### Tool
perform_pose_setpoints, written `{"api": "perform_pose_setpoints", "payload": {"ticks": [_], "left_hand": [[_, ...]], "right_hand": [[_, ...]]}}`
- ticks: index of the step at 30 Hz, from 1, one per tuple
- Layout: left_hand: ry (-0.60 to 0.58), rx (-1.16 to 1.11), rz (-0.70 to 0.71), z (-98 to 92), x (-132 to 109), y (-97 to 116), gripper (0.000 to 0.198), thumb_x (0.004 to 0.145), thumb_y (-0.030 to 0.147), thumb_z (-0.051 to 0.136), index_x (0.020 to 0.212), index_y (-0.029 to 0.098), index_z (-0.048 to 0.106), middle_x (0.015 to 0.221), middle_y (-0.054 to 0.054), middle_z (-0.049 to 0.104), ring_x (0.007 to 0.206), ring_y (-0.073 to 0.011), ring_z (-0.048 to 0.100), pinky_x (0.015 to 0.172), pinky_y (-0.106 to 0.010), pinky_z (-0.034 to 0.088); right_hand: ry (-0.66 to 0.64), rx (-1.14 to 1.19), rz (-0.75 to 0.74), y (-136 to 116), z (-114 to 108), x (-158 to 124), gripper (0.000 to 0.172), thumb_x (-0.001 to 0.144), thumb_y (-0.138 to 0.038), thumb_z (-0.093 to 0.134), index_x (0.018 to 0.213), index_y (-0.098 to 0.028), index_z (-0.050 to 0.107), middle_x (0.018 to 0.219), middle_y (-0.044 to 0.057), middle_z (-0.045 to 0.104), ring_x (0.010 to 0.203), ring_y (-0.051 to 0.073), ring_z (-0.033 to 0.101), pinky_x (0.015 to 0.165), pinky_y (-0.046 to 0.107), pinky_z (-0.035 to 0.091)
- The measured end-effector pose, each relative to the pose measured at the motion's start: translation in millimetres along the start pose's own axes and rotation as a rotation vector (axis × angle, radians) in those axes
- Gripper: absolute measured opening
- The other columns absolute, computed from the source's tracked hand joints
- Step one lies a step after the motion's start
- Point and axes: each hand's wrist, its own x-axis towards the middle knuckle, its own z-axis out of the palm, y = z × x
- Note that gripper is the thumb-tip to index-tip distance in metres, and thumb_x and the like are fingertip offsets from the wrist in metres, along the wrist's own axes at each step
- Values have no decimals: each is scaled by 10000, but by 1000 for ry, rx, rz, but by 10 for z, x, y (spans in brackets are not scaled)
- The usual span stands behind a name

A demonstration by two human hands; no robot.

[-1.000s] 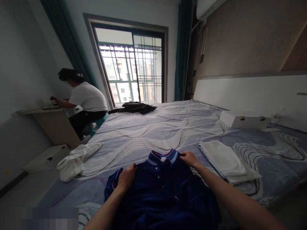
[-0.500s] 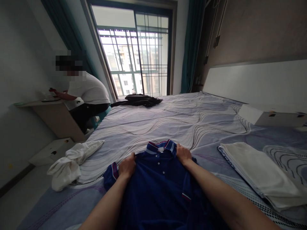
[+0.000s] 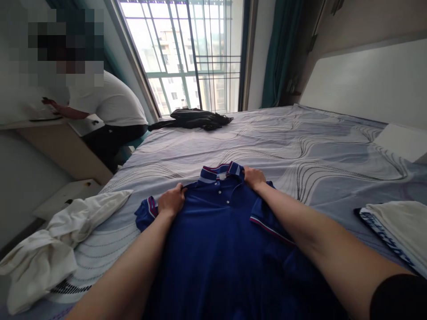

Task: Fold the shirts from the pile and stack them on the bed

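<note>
A dark blue polo shirt (image 3: 207, 240) is spread front side up over the bed, its striped collar pointing away from me. My left hand (image 3: 171, 200) is closed on the shirt's left shoulder, beside a sleeve with red and white trim. Close to the collar on the other side, my right hand (image 3: 254, 178) grips the right shoulder. The right sleeve hangs below my right forearm. The lower part of the shirt runs out of view at the bottom.
Crumpled white cloth (image 3: 66, 231) lies at the bed's left edge, folded clothes (image 3: 400, 222) at the right. A black garment (image 3: 193, 119) is at the far edge. White boxes (image 3: 402, 142) stand by the headboard and on the floor. A person (image 3: 113, 98) sits at a desk (image 3: 50, 142).
The view has tipped downward and come closer to the bed. Both hands have moved away from me with the shirt, which lies more stretched out and shows more of its front.
</note>
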Motion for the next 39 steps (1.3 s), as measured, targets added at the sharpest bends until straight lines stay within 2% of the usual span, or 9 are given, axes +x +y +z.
{"api": "perform_pose_setpoints", "payload": {"ticks": [5, 9, 14, 17, 20, 22, 27, 33, 39], "left_hand": [[16, 18, 2, 32, 198, -18, 541, 977, 528, 211, 1197, 222, 599, 1007, -157, 734, 924, -326, 696, 777, -405, 491], [-20, 61, -2, 24, 200, 23, 541, 988, 486, 172, 1220, 207, 574, 1021, -165, 735, 934, -317, 700, 780, -410, 498], [8, 64, -21, -85, 129, 210, 478, 982, 264, 191, 1185, 117, 598, 970, -216, 734, 894, -326, 714, 788, -463, 501], [99, 74, -32, -194, 24, 365, 533, 931, 98, 159, 1258, 21, 573, 1177, -309, 661, 1118, -382, 643, 962, -609, 406], [262, 113, 69, -216, -179, 488, 598, 909, 47, 166, 1434, 17, 451, 1500, -298, 428, 1430, -396, 356, 1115, -691, 200], [277, 117, 179, -155, -396, 524, 621, 908, 48, 195, 1482, 96, 428, 1582, -205, 356, 1486, -355, 263, 1150, -661, 200], [38, 4, 272, 13, -1310, 420, 550, 986, 272, 255, 1518, 221, 386, 1604, -83, 347, 1478, -284, 314, 1164, -534, 313], [-30, -4, 392, -134, -2581, 407, 566, 989, 518, 306, 1537, 382, 267, 1648, 17, 209, 1523, -292, 175, 1196, -565, 239], [-3, -32, 484, -233, -3336, 383, 530, 998, 456, 338, 1516, 455, 228, 1635, 35, 252, 1512, -262, 223, 1185, -561, 285]], "right_hand": [[-6, -4, 7, -72, 30, 329, 411, 1056, -335, 234, 1273, -130, 519, 1133, 188, 684, 1106, 289, 649, 932, 407, 457], [52, -30, 57, -244, -32, 264, 435, 1033, -187, 213, 1363, -54, 462, 1253, 266, 615, 1190, 320, 591, 1016, 504, 399], [182, -32, 31, -585, -17, -382, 541, 983, -85, 242, 1516, -60, 334, 1569, 263, 314, 1427, 340, 355, 1180, 567, 170], [134, 47, -127, -695, 93, -971, 544, 972, -86, 265, 1501, -62, 387, 1602, 205, 287, 1476, 325, 275, 1194, 503, 226], [31, 91, -204, -740, 156, -1454, 555, 954, -83, 279, 1493, -55, 408, 1550, 202, 394, 1456, 305, 332, 1178, 466, 295], [-14, 100, -210, -774, 127, -1656, 562, 947, -96, 301, 1498, -41, 396, 1545, 222, 389, 1452, 315, 339, 1169, 485, 307], [-79, 141, -230, -766, -103, -2036, 568, 947, -115, 307, 1504, -35, 387, 1574, 233, 319, 1472, 327, 290, 1185, 514, 247], [-83, 263, -537, -464, -306, -2869, 590, 938, -322, 450, 1522, -261, 393, 1629, 69, 281, 1491, 295, 228, 1199, 498, 177], [-111, 251, -472, -344, -410, -3624, 641, 923, -436, 484, 1539, -326, 343, 1636, 57, 264, 1443, 352, 272, 1138, 563, 222]]}}
